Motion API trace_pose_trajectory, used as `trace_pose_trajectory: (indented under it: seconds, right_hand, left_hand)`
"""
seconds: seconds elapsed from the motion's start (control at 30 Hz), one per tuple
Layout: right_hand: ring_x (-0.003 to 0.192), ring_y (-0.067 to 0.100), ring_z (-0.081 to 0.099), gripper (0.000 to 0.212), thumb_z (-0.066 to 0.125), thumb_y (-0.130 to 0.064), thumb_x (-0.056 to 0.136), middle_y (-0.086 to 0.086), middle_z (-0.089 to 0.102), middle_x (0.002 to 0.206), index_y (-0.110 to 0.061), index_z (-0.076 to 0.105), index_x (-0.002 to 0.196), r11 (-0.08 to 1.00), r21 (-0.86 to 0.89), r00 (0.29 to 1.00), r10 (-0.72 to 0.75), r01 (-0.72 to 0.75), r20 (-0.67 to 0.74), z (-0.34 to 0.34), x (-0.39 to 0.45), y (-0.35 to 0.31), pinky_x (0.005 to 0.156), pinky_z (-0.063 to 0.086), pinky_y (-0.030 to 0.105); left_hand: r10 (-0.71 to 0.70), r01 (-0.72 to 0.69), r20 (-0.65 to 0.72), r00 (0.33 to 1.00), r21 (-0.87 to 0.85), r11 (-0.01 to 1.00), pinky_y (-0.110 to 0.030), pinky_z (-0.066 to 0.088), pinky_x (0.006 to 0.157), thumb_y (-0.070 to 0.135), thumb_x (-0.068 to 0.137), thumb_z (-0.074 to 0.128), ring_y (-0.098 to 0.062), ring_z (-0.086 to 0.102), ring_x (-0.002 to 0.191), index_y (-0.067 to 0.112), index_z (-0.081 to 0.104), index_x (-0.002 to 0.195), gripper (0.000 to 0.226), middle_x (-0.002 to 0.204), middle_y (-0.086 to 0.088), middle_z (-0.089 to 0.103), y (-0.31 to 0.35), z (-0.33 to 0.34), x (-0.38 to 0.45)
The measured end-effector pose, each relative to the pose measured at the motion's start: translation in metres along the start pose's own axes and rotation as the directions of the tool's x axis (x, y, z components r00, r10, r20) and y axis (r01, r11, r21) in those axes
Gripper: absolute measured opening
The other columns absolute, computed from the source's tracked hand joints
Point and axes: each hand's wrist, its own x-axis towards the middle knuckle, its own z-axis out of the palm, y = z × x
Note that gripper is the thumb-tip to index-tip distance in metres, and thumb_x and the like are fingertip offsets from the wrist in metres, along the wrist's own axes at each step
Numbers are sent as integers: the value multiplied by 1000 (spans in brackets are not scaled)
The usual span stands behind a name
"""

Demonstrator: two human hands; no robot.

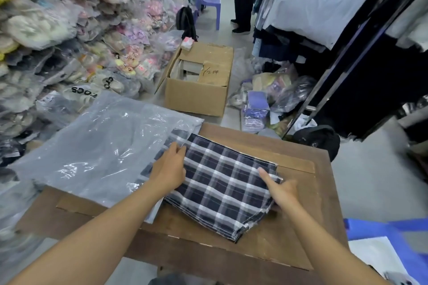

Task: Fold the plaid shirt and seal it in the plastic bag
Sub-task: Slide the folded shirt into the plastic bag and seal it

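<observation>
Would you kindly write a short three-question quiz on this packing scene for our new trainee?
1. True or false: the shirt is already wholly inside the bag.
2. Which hand is at the bag's mouth? A) left hand B) right hand C) neither
3. Fill in: beyond the table, on the floor, stands an open cardboard ____.

Key
1. False. The folded shirt lies mostly on the table; only its left edge shows under the plastic.
2. A. The left hand is at the bag's opening; the right hand grips the shirt's right edge.
3. box
</observation>
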Motion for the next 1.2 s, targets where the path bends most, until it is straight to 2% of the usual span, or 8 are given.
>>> trace_pose_trajectory:
  seconds: [0.13,0.23,0.33,0.57,0.8,0.97,1.1,1.2]
  right_hand:
    - [92,29,69,101,96,-60,41,10,71,103,-6,54,117,960,260,983,64,-108,170,10,-15,4,88,58,46]
    - [97,33,71,110,102,-49,32,13,74,108,-5,57,122,913,363,963,97,-186,250,12,-26,5,90,58,49]
    - [94,30,71,91,101,-26,52,12,72,108,-10,51,126,880,442,954,37,-172,298,16,-40,0,81,58,44]
    - [104,30,66,80,75,7,83,7,70,114,-31,33,139,877,473,916,-120,-83,384,41,-52,-7,91,53,51]
    - [97,31,71,69,68,11,85,12,75,107,-24,41,138,824,554,873,-181,-118,454,81,-46,-44,78,57,46]
    - [100,39,73,71,76,8,80,16,78,106,-18,46,138,807,560,803,-203,-187,560,132,-50,-71,86,57,62]
    - [90,33,75,53,69,11,86,19,76,106,-13,51,130,817,529,752,-195,-230,629,164,-52,-83,69,62,43]
    - [70,26,71,36,64,7,91,15,73,80,-11,52,121,844,471,711,-165,-256,683,171,-57,-93,57,57,33]
  left_hand:
    - [-1,1,5,1000,-23,1000,-36,53,65,3,87,58,-20,55,85,15,36,146,63,134,-4,39,8,-7,1]
    - [1,0,12,1000,-37,999,-28,43,57,0,87,58,-17,54,81,14,36,148,66,137,-3,38,8,-7,1]
    - [13,-12,27,1000,-65,998,-28,46,58,1,85,59,-17,53,83,15,35,149,70,136,-1,38,3,-6,0]
    - [14,-7,39,999,-182,983,-32,54,59,0,88,55,-13,54,78,18,30,153,72,132,8,36,-7,-1,0]
    - [48,-29,63,997,-280,960,-43,56,66,3,87,55,-12,55,79,24,30,153,73,119,19,32,-16,-2,-3]
    - [113,-94,28,993,-370,924,-28,51,62,13,92,58,-8,54,75,26,29,153,68,125,22,31,-13,-7,-11]
    - [150,-133,-2,989,-470,873,-20,46,66,11,89,54,-6,51,73,25,34,152,67,123,20,32,-8,-14,-16]
    - [198,-181,-12,980,-469,865,-26,49,76,14,81,47,-8,49,78,25,39,150,70,126,18,34,-5,-19,-19]
